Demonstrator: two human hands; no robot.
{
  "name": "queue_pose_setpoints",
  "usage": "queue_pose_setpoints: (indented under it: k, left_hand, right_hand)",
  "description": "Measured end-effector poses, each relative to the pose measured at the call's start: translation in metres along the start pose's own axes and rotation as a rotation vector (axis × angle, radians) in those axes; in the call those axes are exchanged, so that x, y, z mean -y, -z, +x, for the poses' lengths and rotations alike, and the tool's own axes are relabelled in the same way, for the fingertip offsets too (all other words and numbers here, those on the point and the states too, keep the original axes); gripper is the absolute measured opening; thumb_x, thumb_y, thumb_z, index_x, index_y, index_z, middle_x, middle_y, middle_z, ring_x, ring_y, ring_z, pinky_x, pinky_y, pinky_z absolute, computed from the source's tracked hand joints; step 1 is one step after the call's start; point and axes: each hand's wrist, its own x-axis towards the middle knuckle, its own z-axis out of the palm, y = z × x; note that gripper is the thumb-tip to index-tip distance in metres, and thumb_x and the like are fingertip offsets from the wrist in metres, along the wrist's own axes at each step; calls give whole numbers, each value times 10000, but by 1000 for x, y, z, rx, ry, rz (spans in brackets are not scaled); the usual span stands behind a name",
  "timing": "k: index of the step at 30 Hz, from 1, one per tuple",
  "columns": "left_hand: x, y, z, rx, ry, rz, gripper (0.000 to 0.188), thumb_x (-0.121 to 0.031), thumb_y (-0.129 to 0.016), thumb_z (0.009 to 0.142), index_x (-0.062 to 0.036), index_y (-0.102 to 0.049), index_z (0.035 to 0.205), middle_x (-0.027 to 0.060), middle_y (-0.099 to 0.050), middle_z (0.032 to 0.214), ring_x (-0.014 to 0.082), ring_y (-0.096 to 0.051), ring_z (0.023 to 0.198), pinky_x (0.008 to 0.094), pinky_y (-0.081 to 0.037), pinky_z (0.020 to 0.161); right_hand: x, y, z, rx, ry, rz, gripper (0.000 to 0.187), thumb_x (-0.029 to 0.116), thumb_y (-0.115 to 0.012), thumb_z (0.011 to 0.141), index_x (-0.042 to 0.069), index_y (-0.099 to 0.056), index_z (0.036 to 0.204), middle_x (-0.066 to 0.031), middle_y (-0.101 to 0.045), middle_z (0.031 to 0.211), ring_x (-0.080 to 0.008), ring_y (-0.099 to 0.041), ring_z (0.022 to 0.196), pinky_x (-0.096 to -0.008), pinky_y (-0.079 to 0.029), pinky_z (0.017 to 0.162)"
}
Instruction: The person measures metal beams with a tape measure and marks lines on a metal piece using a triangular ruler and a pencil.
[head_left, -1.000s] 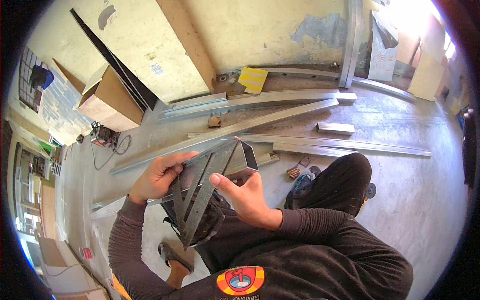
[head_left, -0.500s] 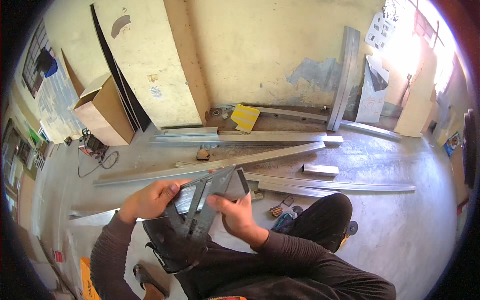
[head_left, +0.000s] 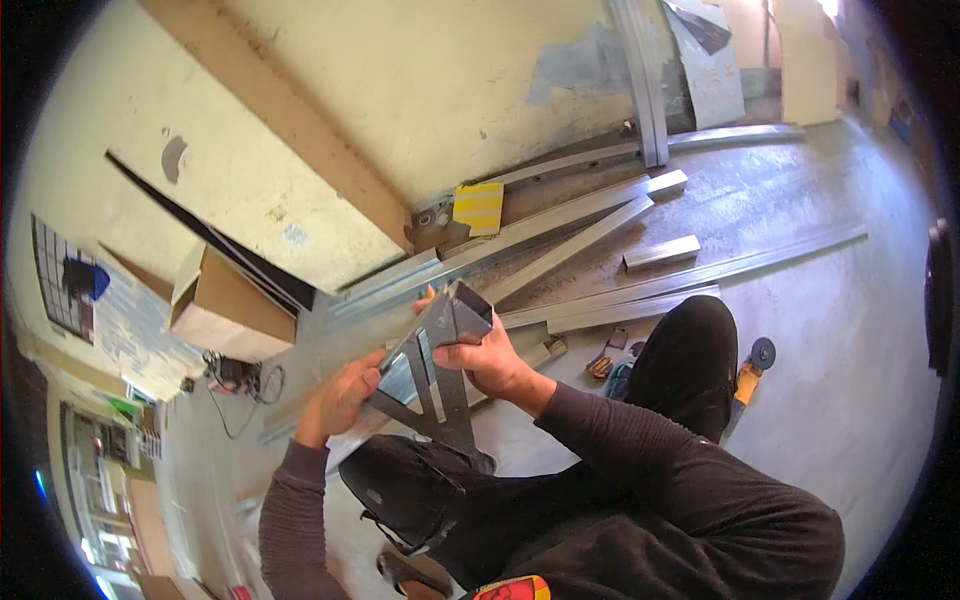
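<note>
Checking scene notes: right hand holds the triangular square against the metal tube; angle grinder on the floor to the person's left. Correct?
Wrong side: the head view shows the angle grinder on the floor to the person's right. The right hand does hold the triangular square against the metal tube.

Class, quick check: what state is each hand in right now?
Left hand: closed, holding the metal tube.
Right hand: closed, holding the triangular square against the tube.

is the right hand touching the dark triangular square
Touching: the head view shows the right hand with its thumb pressed against the dark triangular square, no gap visible.
</note>
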Motion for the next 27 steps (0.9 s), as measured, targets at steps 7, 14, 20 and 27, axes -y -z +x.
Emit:
queue_pose_setpoints:
  k: [7, 14, 20, 27]
  left_hand:
    - [-44, -9, 11, -47, 76, 68, 881, -731, -348, 896, 80, -529, 1188, 153, -568, 921, 239, -520, 863, 338, -417, 792]
    - [-87, -4, 7, -35, 58, 49, 911, -748, -360, 894, 85, -498, 1237, 71, -461, 751, 174, -477, 720, 317, -382, 636]
    - [-58, -15, 41, 48, 16, 101, 893, -709, -358, 934, 68, -424, 1370, 16, -457, 772, 147, -448, 725, 306, -385, 650]
    - [-31, -7, 64, 212, 6, -254, 928, -701, -375, 933, 72, -342, 1446, 125, -523, 1331, 201, -468, 1230, 303, -331, 1044]
  right_hand:
    - [30, 5, -6, 30, 87, 7, 701, 239, -787, 684, -6, -518, 1283, -97, -579, 1300, -156, -536, 1139, -338, -404, 1020]
    - [55, -1, -8, 39, 176, -15, 776, 236, -778, 725, -2, -416, 1369, -136, -559, 1322, -174, -632, 908, -323, -523, 804]
    - [55, 22, -18, -27, 200, 90, 406, 109, -716, 809, -4, -568, 1169, -46, -653, 995, -85, -591, 862, -250, -489, 741]
    - [47, 27, -12, -235, 151, -172, 423, 176, -757, 824, -21, -579, 1153, -54, -658, 1047, -114, -608, 935, -301, -494, 857]
